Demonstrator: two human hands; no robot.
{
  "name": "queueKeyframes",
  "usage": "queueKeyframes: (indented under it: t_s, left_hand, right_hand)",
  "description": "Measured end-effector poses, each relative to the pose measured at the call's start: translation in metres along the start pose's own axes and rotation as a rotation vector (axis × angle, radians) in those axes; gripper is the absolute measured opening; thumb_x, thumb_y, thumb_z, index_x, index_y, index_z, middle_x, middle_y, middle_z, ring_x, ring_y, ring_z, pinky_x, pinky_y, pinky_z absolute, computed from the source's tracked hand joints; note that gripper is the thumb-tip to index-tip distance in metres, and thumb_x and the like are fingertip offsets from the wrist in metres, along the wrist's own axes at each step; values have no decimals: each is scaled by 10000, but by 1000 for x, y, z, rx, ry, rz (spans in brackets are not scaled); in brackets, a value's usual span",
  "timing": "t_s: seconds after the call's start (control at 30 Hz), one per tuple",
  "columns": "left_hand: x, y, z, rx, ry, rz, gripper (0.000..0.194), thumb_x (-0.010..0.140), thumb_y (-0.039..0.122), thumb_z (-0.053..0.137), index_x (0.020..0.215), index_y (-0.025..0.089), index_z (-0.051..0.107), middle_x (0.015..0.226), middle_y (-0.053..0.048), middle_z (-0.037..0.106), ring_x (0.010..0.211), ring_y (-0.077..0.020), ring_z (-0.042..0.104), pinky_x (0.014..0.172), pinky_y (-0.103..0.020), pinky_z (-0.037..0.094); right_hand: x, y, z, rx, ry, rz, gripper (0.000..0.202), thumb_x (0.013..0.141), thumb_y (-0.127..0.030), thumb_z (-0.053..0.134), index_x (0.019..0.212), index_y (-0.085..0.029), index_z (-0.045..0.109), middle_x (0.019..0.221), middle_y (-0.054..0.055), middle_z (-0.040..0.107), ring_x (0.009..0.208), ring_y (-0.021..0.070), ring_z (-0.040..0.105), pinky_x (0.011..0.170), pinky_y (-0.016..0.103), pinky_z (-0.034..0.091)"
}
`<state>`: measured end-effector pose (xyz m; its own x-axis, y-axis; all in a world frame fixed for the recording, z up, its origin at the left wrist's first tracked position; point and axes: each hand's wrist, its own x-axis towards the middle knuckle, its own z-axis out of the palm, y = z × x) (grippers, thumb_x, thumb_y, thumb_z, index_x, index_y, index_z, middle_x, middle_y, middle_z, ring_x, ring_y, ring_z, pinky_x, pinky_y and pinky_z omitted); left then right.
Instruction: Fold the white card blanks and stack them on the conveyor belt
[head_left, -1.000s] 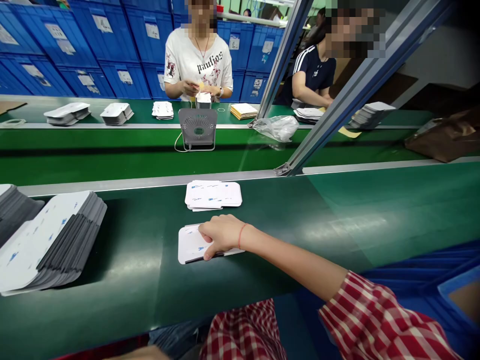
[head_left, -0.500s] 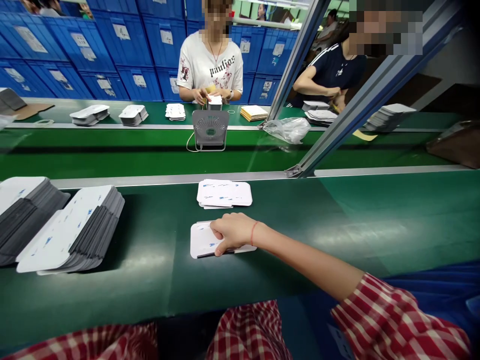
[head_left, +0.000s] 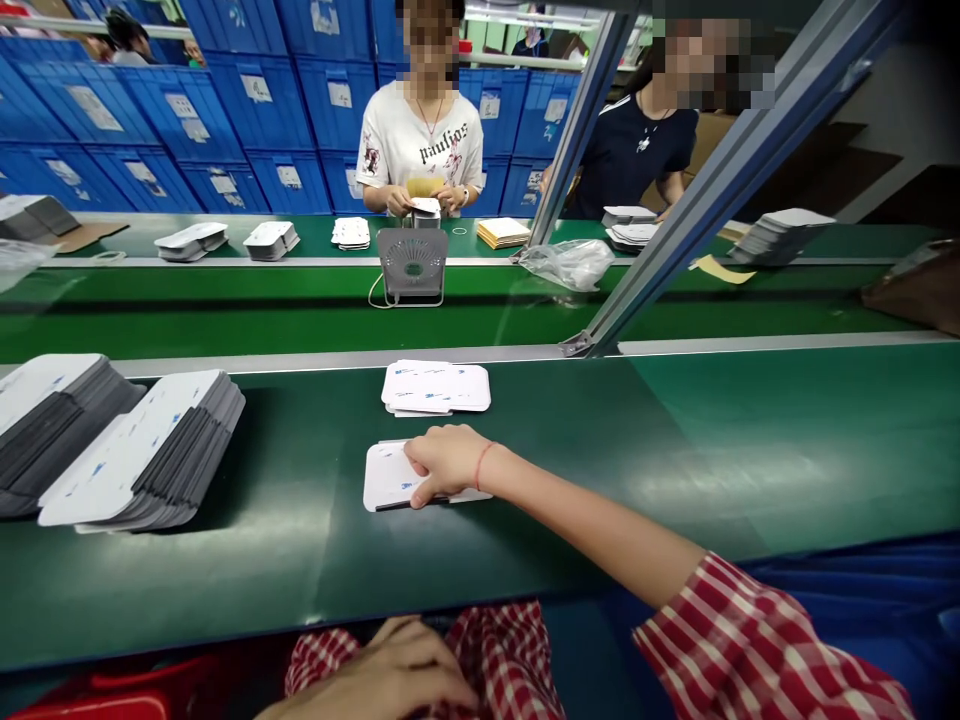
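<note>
My right hand (head_left: 450,462) is over a small stack of white rounded cards (head_left: 382,480) with blue marks on the green table. Its thumb is at the near edge and its fingers curl over the top, gripping the stack. Just behind lies a second small pile of the same white cards (head_left: 436,387), untouched. Low in the view, above my checked clothing, my left hand (head_left: 397,672) is loosely bent with its fingers apart and nothing seen in it. On the left stand two taller leaning stacks of cards, the nearer (head_left: 127,460) and the farther (head_left: 64,385), white on top with dark edges.
A metal post (head_left: 675,180) slants up from the table's far rail. Beyond a lower green belt (head_left: 300,310), two people work at another bench with card stacks, a grey fan (head_left: 412,265) and a plastic bag (head_left: 568,263). Blue crates (head_left: 262,110) rise behind. Something red (head_left: 112,690) is at lower left.
My left hand has come into view at the bottom. My right hand stays on the cards; the view has shifted slightly. The person opposite has moved their hands a little.
</note>
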<state>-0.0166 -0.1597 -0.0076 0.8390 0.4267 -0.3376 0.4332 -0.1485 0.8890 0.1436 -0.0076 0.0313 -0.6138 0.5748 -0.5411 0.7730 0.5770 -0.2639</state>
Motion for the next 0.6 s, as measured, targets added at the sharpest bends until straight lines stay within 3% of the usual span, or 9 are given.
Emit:
queueKeyframes:
  t_s: [0.07, 0.13, 0.23, 0.4, 0.5, 0.57, 0.6]
  left_hand:
    - [-16, -22, 4, 4, 80, -256, 497, 951, 514, 400, 1427, 370, 397, 1463, -29, 484, 1330, -258, 441, 1113, -397, 335]
    - [-36, -46, 7, 45, 133, -398, 486, 959, 521, 350, 1429, 402, 380, 1482, -4, 465, 1352, -270, 419, 1139, -439, 284]
    - [-59, -73, 11, 122, 212, -439, 480, 907, 542, 463, 1375, 436, 453, 1414, 12, 547, 1277, -284, 507, 1094, -418, 359]
    - [-75, -89, 19, 236, 188, -431, 333, 857, 483, 542, 1155, 387, 655, 1210, -21, 669, 1106, -250, 617, 974, -327, 463]
    - [-81, -104, 24, 208, 326, -468, 390, 777, 426, 634, 1164, 374, 650, 1208, 5, 682, 1084, -246, 624, 965, -307, 465]
    - [-75, -117, 25, 174, 399, -491, 297, 842, 461, 537, 1030, 316, 715, 1033, -4, 743, 964, -253, 663, 904, -334, 502]
    - [-68, -123, 26, 173, 432, -509, 343, 900, 456, 441, 914, 277, 734, 912, -18, 751, 896, -256, 671, 872, -359, 514]
  right_hand:
    - [-1, 0, 0, 1, 7, -5, 403, 737, -536, 724, 940, -199, 641, 1004, 84, 699, 889, 272, 667, 569, 280, 413]
    - [-1, 0, 0, 3, 10, -10, 394, 740, -528, 725, 936, -195, 645, 1007, 88, 698, 893, 274, 665, 575, 285, 415]
    - [0, 0, 1, 8, 5, -13, 386, 738, -519, 730, 928, -193, 652, 1003, 91, 698, 892, 272, 664, 581, 287, 421]
    - [0, 1, 1, 16, 3, -7, 404, 735, -522, 732, 955, -192, 650, 1008, 96, 696, 888, 273, 662, 578, 285, 416]
    - [-1, 1, 0, 27, 0, -7, 413, 736, -531, 730, 961, -195, 646, 1002, 92, 699, 876, 267, 664, 575, 279, 410]
    - [0, 1, 0, 39, -8, -9, 404, 731, -530, 735, 939, -196, 646, 963, 81, 706, 851, 257, 665, 565, 275, 404]
    - [0, 2, 0, 44, -10, -10, 396, 728, -526, 737, 927, -196, 646, 942, 75, 709, 840, 254, 665, 560, 274, 401]
